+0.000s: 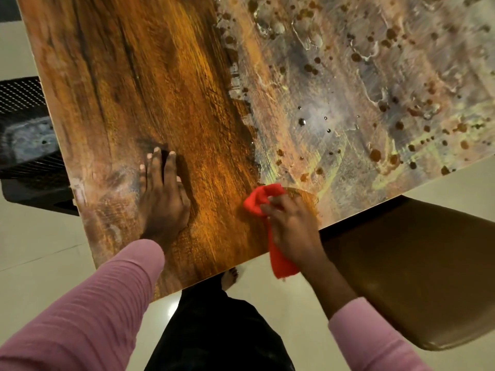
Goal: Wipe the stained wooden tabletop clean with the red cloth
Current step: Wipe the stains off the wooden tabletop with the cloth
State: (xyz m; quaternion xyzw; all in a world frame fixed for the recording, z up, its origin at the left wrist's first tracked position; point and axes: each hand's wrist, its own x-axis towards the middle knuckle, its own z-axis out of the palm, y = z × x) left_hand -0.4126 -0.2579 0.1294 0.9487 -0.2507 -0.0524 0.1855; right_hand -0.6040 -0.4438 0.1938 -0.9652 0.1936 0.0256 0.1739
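A person's right hand (290, 223) clamps a bunched red cloth (261, 200) against the wooden tabletop (171, 84) at the boundary between clean grain and grey, spotted film (348, 76); the cloth's tail hangs over the near edge toward 6 o'clock; the left hand (163, 199) lies flat and spread on cleaned wood at 9 o'clock of the cloth, gripping nothing, seemingly bracing. The wiping step looks to be in mid-course: the left part shows bare grain, while the stretch from 12 to 3 o'clock carries smears, brown spots and a few droplets (302, 121); the next stroke likely calls for pushing the cloth toward 1 o'clock into the film, with firm pressure on the dried spots. The near edge sits just beside the working hand, so a pull toward 6 o'clock could run off the table; a brown chair (417, 277) stands close at 4 o'clock; a dark mesh chair (24, 103) sits beyond the left edge; the tabletop bears no objects to obstruct long sweeps.
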